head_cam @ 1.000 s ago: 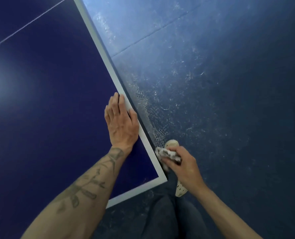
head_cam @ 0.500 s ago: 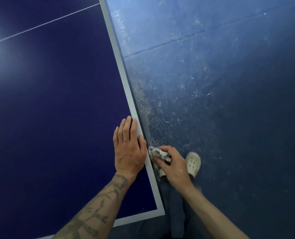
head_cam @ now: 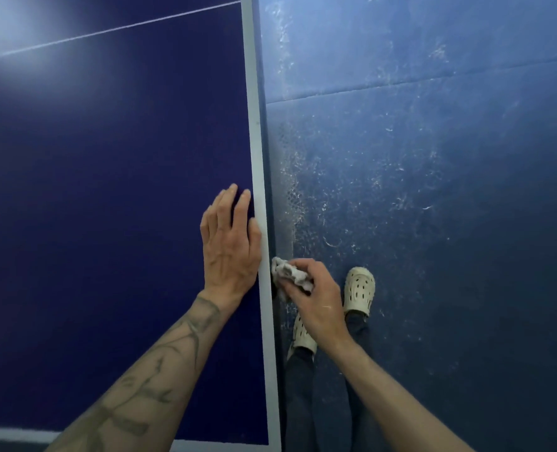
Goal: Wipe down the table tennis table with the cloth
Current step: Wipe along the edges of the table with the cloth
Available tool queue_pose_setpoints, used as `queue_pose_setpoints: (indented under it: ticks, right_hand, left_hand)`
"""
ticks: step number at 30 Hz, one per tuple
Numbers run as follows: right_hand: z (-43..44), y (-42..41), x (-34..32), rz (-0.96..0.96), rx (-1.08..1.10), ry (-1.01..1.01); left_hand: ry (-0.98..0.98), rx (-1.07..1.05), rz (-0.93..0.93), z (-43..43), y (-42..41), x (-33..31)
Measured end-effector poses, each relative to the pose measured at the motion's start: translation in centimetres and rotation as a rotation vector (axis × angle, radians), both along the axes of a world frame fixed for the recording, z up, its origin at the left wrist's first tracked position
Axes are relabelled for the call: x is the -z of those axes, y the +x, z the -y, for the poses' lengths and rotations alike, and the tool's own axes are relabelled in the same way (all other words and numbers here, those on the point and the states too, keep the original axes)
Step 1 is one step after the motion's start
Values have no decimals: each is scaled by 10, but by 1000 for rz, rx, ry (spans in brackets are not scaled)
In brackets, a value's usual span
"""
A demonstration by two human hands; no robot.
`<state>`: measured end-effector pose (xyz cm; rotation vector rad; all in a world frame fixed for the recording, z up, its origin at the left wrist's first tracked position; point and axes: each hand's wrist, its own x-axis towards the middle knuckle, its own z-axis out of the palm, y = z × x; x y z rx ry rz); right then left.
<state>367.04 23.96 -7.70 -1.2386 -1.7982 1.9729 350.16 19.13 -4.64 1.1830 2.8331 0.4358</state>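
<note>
**Wiping up the side edge, the corner now behind me**

In the last second both my hands have slid along the smooth, dark blue table tennis counter [head_cam: 107,207], away from its corner. My left hand [head_cam: 229,246] lies flat, fingers straight, beside the pale grey border stripe [head_cam: 256,141]. My right hand [head_cam: 316,301] grips the crumpled grey-white cloth [head_cam: 289,273] against the counter's thin side edge. I judge most of that edge is still unwiped. The scuffed blue floor [head_cam: 433,190] looks dusty.

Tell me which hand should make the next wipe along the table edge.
Right. The right hand grips the cloth at the side edge of the table; the left hand lies flat on top, holding nothing.
</note>
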Motion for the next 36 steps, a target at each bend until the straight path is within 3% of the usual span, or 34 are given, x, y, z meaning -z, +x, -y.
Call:
queue_pose_setpoints:
  ticks: [7,11,15,22,30,36]
  right_hand:
    - [-90,-92,5,-57,-4,83]
    - [-82,-70,0,-58,-70,-61]
    - [-72,-56,-8,-78,-88,-8]
    - [-147,-154,3,-37,-10,30]
    - [-129,-119,-16,-44,-117,-57]
    - [-193,-207,-4,10,6,54]
  left_hand:
    - [-38,-98,-73,-46,-42,10]
    - [-34,-101,-54,-45,-41,10]
    - [-39,-111,-54,-49,-43,9]
    - [-63,-107,-48,-47,-44,11]
    - [-49,-129,-29,-60,-56,7]
    - [-36,-124,-33,-102,-104,2]
